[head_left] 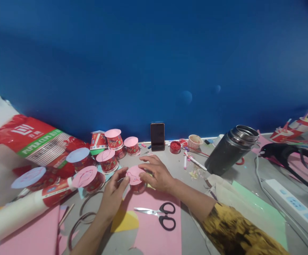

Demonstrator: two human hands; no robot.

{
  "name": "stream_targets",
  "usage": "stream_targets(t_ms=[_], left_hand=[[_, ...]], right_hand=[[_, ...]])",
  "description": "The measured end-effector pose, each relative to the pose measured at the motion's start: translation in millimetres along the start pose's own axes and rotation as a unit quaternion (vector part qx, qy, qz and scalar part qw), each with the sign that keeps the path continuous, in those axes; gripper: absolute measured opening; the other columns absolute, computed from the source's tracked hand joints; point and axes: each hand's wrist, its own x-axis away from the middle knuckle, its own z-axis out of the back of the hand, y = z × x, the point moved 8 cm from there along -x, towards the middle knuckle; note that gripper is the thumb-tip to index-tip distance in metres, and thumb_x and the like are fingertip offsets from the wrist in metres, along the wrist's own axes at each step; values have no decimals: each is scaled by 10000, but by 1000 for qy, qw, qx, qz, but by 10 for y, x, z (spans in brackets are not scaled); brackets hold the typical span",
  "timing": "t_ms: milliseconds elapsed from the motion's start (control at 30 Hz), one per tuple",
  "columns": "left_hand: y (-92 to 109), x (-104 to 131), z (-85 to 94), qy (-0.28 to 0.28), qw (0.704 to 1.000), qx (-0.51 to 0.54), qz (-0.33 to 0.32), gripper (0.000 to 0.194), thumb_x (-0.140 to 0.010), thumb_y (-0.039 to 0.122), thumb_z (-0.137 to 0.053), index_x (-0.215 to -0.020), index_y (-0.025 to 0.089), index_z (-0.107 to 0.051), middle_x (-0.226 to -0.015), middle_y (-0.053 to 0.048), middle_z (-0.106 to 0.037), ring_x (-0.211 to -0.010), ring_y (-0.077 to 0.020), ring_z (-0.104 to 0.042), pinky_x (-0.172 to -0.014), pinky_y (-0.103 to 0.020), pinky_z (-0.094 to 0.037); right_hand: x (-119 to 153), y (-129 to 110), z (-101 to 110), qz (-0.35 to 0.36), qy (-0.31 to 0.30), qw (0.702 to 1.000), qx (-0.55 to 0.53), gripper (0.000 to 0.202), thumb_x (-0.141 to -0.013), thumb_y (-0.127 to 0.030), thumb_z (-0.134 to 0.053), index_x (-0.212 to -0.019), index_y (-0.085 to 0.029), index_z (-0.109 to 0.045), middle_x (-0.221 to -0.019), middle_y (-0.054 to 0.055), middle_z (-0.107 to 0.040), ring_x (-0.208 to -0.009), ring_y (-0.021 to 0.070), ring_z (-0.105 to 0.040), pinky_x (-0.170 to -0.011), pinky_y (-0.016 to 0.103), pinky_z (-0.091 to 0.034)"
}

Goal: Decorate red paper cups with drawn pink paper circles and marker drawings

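- Both hands are around one small red cup (138, 188) with a flat pink round top (134, 178). They are apart, with the cup between them.
- Left hand (113, 194) is at the 9 o'clock side of the pink top. Its fingers bend in, and its thumb and finger tips are at the edge. I cannot tell if they pinch it.
- Right hand (158, 174) is at the 3 o'clock side. Its thumb touches the pink top, and its fingers are spread, reaching over toward 12 o'clock. Its back faces up.
- From the cup, the left arm goes down to 7 o'clock, bare. The right arm goes out to 4 o'clock, bare until a yellow and black sleeve (232, 230).
- The cup stands upright on the table, at the top end of a big pink paper (158, 235). The pink top has a wavy line on it.
- Black-handled scissors (159, 213) lie on the pink paper at 5 o'clock from the cup. Their tips point to 9 o'clock.
- Yellow paper (126, 221) is at 7 o'clock, near the left arm.
- More red cups (109, 164) with pink or blue round tops are from 9 to 12 o'clock.
- A phone (157, 137) stands up at 1 o'clock.
- One dark bottle (224, 154) leans at 2 o'clock, with its shiny open top up.
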Motion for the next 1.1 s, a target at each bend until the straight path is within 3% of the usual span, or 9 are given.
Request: stream_targets(t_ms=[133,400,500,600,700,767,900,1100], left_hand=[[-33,1,-55,-26,1000,3,11,541,-796,614,-762,-1173,231,-702,-1237,-104,-740,-1153,-299,-671,-1025,-434,-509],[-64,11,-89,-30,997,57,49,640,-706,639,-837,-1166,215,-699,-1190,-104,-750,-1087,-291,-685,-951,-421,-539],[-67,18,-52,-14,997,47,55,660,-690,677,-832,-1153,222,-713,-1184,-97,-755,-1065,-281,-686,-945,-410,-537],[-105,13,-8,3,996,54,66,681,-682,725,-810,-1137,226,-723,-1166,-92,-763,-1032,-269,-689,-927,-400,-540],[-156,-3,9,5,995,67,71,670,-701,742,-786,-1134,233,-725,-1172,-91,-763,-1025,-265,-696,-927,-406,-543],[-185,-12,19,7,995,71,73,658,-709,744,-779,-1126,238,-727,-1168,-88,-764,-1017,-260,-704,-929,-404,-547],[-215,-11,39,13,994,71,84,679,-698,770,-771,-1121,240,-727,-1157,-83,-763,-976,-244,-716,-927,-385,-553],[-192,-1,49,8,995,60,82,674,-727,760,-754,-1142,229,-720,-1198,-98,-753,-1021,-256,-709,-931,-386,-554]], right_hand=[[1,-3,-1,11,5,1000,11,244,-956,-359,-706,-1126,-208,-792,-1354,135,-703,-1261,282,-614,-1126,490,-455],[15,-3,-7,15,20,1000,9,230,-948,-335,-709,-1119,-211,-800,-1337,123,-720,-1240,271,-625,-1087,465,-488],[-103,109,221,-23,54,998,23,214,-909,-304,-738,-1096,-218,-795,-1287,99,-749,-1193,259,-648,-1043,428,-512],[-240,480,738,-165,148,972,72,133,-884,-299,-732,-981,-223,-782,-1100,67,-791,-1061,231,-690,-1007,385,-513],[-392,830,1176,-239,187,947,103,174,-886,-338,-700,-951,-185,-748,-1008,91,-775,-908,237,-692,-876,385,-532],[-481,1035,1347,-276,192,934,117,177,-854,-355,-723,-907,-186,-727,-982,80,-771,-846,225,-687,-827,367,-527],[-634,1245,1391,-308,175,926,132,202,-834,-404,-746,-883,-212,-707,-952,34,-770,-848,203,-685,-790,321,-508],[-780,1295,1328,-325,153,920,155,232,-862,-443,-723,-956,-231,-715,-1032,24,-769,-939,206,-696,-819,314,-501]])
